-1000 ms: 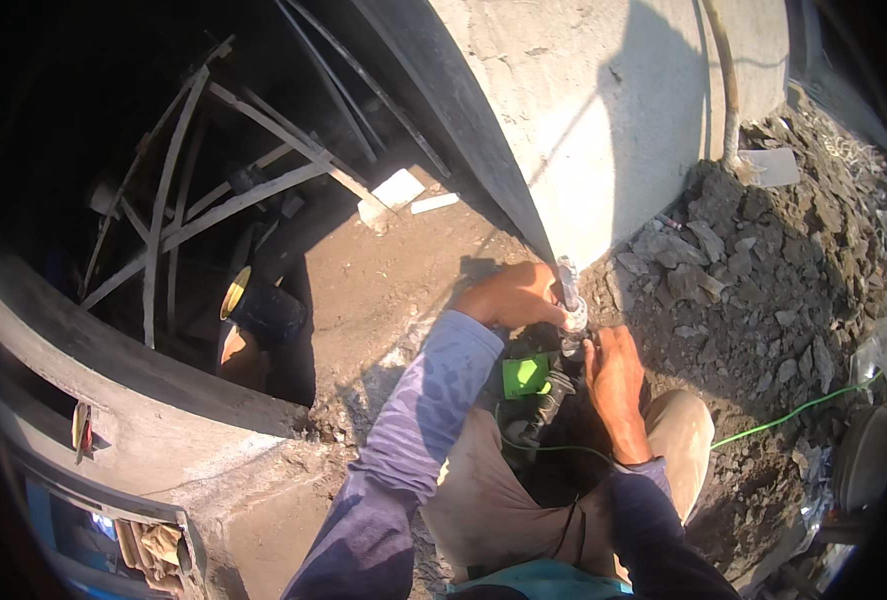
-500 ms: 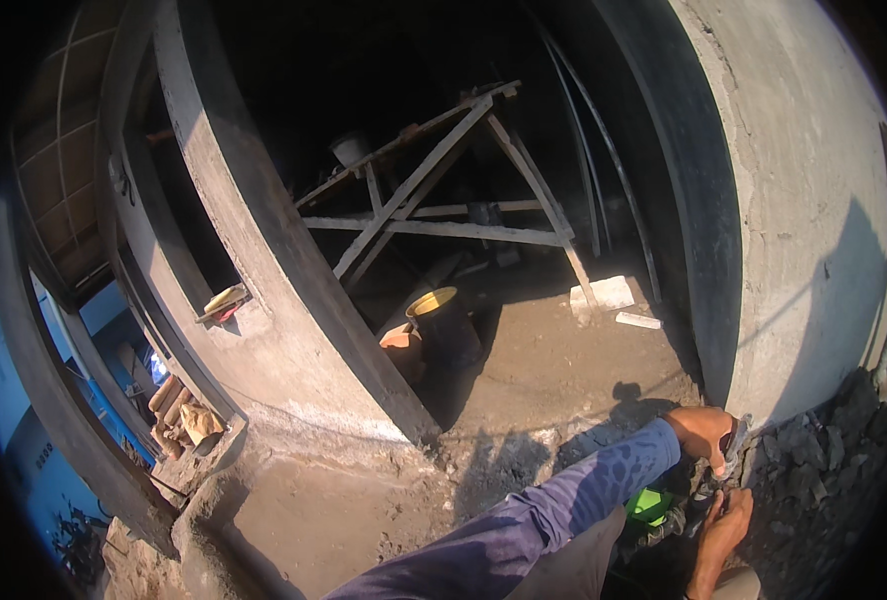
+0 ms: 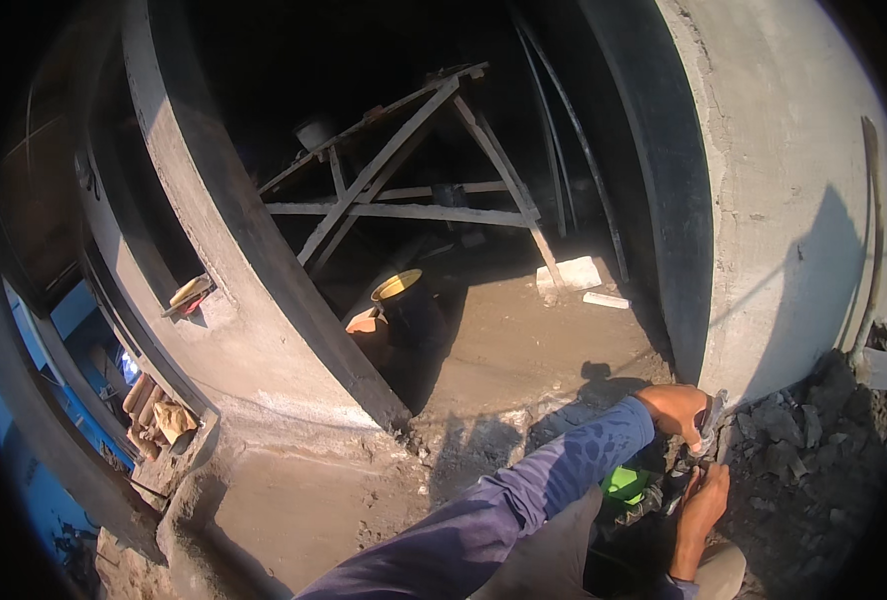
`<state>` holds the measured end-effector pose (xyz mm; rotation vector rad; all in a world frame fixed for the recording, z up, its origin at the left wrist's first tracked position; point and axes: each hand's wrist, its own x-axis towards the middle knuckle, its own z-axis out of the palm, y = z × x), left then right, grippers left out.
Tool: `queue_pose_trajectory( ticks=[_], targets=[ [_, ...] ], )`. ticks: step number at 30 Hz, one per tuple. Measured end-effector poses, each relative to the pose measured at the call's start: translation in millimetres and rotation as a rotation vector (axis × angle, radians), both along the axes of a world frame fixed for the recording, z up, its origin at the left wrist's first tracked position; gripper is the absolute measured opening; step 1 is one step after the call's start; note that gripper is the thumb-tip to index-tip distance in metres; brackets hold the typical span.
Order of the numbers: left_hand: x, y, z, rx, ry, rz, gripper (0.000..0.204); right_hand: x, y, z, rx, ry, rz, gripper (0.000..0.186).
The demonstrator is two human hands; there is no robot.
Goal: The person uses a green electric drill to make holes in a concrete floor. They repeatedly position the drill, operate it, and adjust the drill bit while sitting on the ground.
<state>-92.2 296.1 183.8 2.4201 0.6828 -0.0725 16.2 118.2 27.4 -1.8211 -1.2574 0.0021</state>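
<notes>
My left hand (image 3: pixel 674 408), at the end of a purple-grey sleeve (image 3: pixel 589 450), reaches to the foot of the pale plastered wall (image 3: pixel 784 190). Its fingers are closed round a grey object (image 3: pixel 712 415) whose kind I cannot make out. Just below it, my right hand (image 3: pixel 702 505) is closed, fingertips close to the left one's. Whatever it grips is too small and dark to name. Beside my hands sits a bright green plastic container (image 3: pixel 626 485), partly hidden by the sleeve and leg.
Broken grey rubble (image 3: pixel 804 440) lies along the wall's foot at right. Through the opening stand a wooden trestle (image 3: pixel 404 210), a dark bucket with a yellow rim (image 3: pixel 409 325) and a white block (image 3: pixel 569 273). A concrete pillar (image 3: pixel 244 220) rises at left, near stacked bags (image 3: pixel 159 415).
The whole view has shifted, so the scene sits farther left and slightly higher. Both hands stay close together at the wall's foot, with little change in their grip.
</notes>
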Motion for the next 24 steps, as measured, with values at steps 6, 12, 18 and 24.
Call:
queue_pose_trajectory(
  ticks=[6,12,18,24],
  targets=[
    [-11.6,5.2,5.6,-0.026,-0.011,-0.054,0.05,7.6,-5.3,26.5,-0.039,0.042,0.157,0.017],
    [11.6,12.4,13.1,0.049,0.066,-0.088,0.049,10.0,-1.4,33.0,-0.034,0.038,-0.009,0.014],
    [-13.1,26.1,-15.8,-0.107,0.068,0.014,0.053,-2.7,6.1,5.1,0.051,0.037,-0.008,0.017],
    [4.8,10.1,7.0,-0.086,0.132,-0.007,0.051,-1.3,1.9,-2.6,0.112,0.04,-0.118,0.019]
  ],
)
